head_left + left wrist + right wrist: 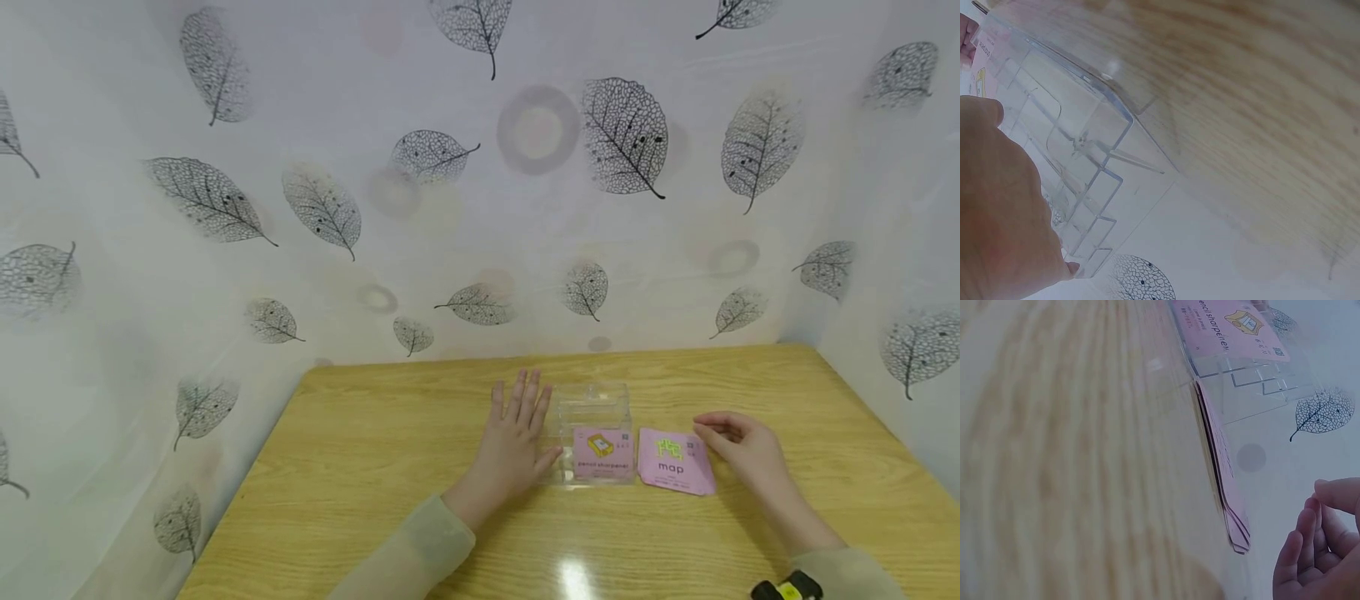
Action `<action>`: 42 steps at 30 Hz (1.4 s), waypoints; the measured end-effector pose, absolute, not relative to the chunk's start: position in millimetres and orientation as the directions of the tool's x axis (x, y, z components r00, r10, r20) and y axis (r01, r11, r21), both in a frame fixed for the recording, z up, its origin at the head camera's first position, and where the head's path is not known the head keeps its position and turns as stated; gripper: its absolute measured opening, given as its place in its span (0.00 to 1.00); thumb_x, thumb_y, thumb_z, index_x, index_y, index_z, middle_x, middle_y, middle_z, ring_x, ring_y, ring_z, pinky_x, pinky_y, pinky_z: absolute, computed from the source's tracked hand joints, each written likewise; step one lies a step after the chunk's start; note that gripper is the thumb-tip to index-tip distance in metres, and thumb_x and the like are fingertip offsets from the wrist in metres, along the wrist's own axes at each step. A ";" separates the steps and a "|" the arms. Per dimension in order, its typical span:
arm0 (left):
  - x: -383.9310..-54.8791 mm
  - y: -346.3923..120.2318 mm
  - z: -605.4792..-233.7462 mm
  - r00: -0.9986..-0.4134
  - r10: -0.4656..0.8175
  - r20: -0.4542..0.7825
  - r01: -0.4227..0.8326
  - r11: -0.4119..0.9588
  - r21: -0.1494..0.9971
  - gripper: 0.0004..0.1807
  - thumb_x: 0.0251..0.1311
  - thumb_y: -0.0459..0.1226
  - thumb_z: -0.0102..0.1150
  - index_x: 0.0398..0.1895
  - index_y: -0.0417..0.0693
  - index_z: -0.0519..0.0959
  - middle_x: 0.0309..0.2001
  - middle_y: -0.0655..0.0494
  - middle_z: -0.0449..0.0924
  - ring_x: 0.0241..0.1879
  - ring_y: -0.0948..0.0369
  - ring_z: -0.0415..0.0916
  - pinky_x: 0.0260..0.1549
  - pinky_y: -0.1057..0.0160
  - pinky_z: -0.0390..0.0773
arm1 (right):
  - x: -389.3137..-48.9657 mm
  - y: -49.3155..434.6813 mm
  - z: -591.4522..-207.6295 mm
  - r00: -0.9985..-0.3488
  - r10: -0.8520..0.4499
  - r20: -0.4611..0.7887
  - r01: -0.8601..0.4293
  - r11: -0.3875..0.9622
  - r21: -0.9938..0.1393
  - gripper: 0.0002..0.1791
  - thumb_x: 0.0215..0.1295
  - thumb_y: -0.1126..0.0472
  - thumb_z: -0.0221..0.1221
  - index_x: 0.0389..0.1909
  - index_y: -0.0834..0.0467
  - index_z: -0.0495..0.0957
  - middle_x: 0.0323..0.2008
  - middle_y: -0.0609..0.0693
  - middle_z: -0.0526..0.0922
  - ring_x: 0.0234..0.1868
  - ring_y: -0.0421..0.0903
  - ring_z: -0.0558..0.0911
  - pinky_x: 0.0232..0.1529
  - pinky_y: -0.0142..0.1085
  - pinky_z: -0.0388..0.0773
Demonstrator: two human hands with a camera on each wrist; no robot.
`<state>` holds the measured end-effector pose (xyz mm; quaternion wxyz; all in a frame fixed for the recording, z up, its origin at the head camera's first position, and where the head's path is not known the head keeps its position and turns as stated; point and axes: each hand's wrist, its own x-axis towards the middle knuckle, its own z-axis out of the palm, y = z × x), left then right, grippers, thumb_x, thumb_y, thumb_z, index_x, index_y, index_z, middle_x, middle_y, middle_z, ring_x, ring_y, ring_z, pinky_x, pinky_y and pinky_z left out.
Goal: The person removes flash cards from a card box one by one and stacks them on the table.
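Observation:
A clear plastic stepped holder (592, 411) stands on the table, with a pink "pencil sharpener" card (603, 454) in its front. At the holder's left side is my left hand (513, 446), fingers straight and spread, thumb right at its edge; the left wrist view also shows the holder's steps (1100, 181) beside this hand. To the right of the holder lies a small stack of pink cards (677, 462), "map" on top. My right hand (742, 450) is by the stack's upper right corner, fingers loosely bent, thumb near the fingertips, nothing seen between them.
The wood-grain table (360, 475) extends on both sides of the holder. Behind it and at both sides hangs a pale sheet with leaf prints (480, 208). A dark band with a yellow part (789, 588) is by the right sleeve.

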<state>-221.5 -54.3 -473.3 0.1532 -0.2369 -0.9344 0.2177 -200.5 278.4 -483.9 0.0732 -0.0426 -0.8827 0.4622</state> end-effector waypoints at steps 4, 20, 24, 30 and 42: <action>-220.9 -54.2 -473.7 -0.842 0.510 0.177 0.381 0.794 -0.475 0.47 0.63 0.68 0.19 0.75 0.46 0.33 0.73 0.40 0.20 0.74 0.46 0.31 0.69 0.41 0.40 | -199.9 276.3 -482.7 -0.987 0.133 0.094 -0.001 0.573 -0.819 0.21 0.65 0.49 0.58 0.48 0.62 0.78 0.35 0.42 0.81 0.31 0.25 0.74 0.30 0.22 0.75; -221.2 -54.7 -474.3 -0.842 0.511 0.176 0.376 0.788 -0.487 0.47 0.62 0.68 0.18 0.75 0.46 0.33 0.73 0.40 0.19 0.74 0.46 0.31 0.69 0.41 0.41 | -198.2 265.9 -473.7 -0.988 0.114 0.104 -0.022 0.562 -0.827 0.20 0.64 0.50 0.59 0.46 0.62 0.79 0.35 0.45 0.82 0.31 0.27 0.75 0.29 0.26 0.77; -221.3 -54.5 -474.4 -0.842 0.510 0.176 0.375 0.788 -0.489 0.47 0.63 0.67 0.18 0.75 0.46 0.33 0.73 0.40 0.19 0.74 0.46 0.30 0.69 0.41 0.41 | -197.4 263.1 -472.5 -0.990 0.101 0.094 -0.024 0.542 -0.840 0.21 0.63 0.49 0.60 0.47 0.62 0.79 0.35 0.43 0.81 0.32 0.28 0.75 0.30 0.26 0.76; -221.7 -54.2 -475.3 -0.840 0.512 0.181 0.375 0.788 -0.488 0.47 0.62 0.68 0.18 0.75 0.46 0.33 0.73 0.40 0.19 0.74 0.46 0.31 0.69 0.41 0.41 | -198.3 260.0 -470.6 -0.993 0.100 0.061 -0.001 0.510 -0.860 0.22 0.63 0.49 0.60 0.48 0.62 0.78 0.35 0.43 0.81 0.32 0.32 0.76 0.30 0.27 0.76; -221.5 -53.9 -475.0 -0.850 0.498 0.169 0.372 0.797 -0.476 0.47 0.62 0.68 0.17 0.75 0.46 0.32 0.73 0.40 0.17 0.73 0.45 0.20 0.69 0.41 0.40 | -195.9 253.3 -467.6 -0.995 0.053 0.085 -0.047 0.503 -0.863 0.21 0.62 0.50 0.61 0.47 0.62 0.79 0.35 0.45 0.81 0.33 0.32 0.75 0.31 0.26 0.75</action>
